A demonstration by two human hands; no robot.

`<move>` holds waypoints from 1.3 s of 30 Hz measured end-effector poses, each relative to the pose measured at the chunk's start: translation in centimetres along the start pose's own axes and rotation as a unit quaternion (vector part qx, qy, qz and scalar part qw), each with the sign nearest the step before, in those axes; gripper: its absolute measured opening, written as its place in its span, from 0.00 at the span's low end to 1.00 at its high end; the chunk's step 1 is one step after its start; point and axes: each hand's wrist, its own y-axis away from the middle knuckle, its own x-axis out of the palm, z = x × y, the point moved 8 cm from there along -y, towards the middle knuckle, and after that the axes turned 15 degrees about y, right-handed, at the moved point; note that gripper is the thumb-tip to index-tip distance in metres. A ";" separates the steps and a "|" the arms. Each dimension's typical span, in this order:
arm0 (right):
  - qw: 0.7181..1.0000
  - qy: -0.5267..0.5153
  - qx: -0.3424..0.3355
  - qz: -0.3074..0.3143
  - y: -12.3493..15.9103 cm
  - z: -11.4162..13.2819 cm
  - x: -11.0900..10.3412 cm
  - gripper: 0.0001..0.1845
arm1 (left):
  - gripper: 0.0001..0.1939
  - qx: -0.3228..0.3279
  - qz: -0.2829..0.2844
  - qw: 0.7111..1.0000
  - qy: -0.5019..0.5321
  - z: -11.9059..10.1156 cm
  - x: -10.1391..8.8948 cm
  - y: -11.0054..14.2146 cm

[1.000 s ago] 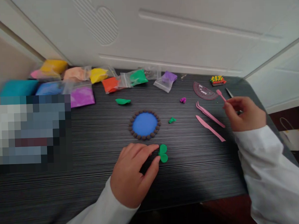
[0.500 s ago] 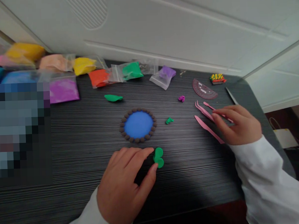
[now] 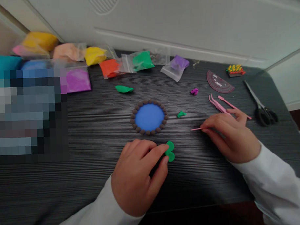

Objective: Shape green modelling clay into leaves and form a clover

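Note:
In the head view my left hand (image 3: 139,175) rests low on the table, thumb and index finger closed on a green clay piece (image 3: 170,151) made of two round lobes. My right hand (image 3: 229,136) pinches a pink clay knife (image 3: 196,129); its thin tip points left, and the rest is hidden by the fingers. Just beyond my left hand lies a blue clay disc (image 3: 150,117) ringed with brown clay balls (image 3: 166,117). A green clay scrap (image 3: 181,114) sits between the disc and my right hand.
Pink tweezers (image 3: 217,103) and a slim pink tool (image 3: 234,107) lie beside my right hand, with scissors (image 3: 260,105) farther right. A protractor (image 3: 220,82), a purple clay bit (image 3: 194,91) and a green leaf-shaped piece (image 3: 124,89) lie farther back. Bagged clay (image 3: 143,61) lines the wall.
My right hand has picked up the pink knife from the table and brought it left, toward the green piece. My left hand keeps hold of that piece. The view has shifted rightward.

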 end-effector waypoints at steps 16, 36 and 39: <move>0.987 -0.047 -0.119 -0.093 -1.4 5.3 -0.2 0.13 | 0.13 0.008 0.050 0.998 -0.043 -0.7 0.8 0.1; 0.985 -0.021 -0.144 -0.087 -1.4 5.8 0.3 0.12 | 0.13 0.010 0.057 0.997 -0.060 -0.6 1.0 0.0; 0.986 -0.015 -0.143 -0.082 -1.4 5.9 0.4 0.11 | 0.13 0.014 0.059 0.996 -0.062 -0.7 1.0 0.0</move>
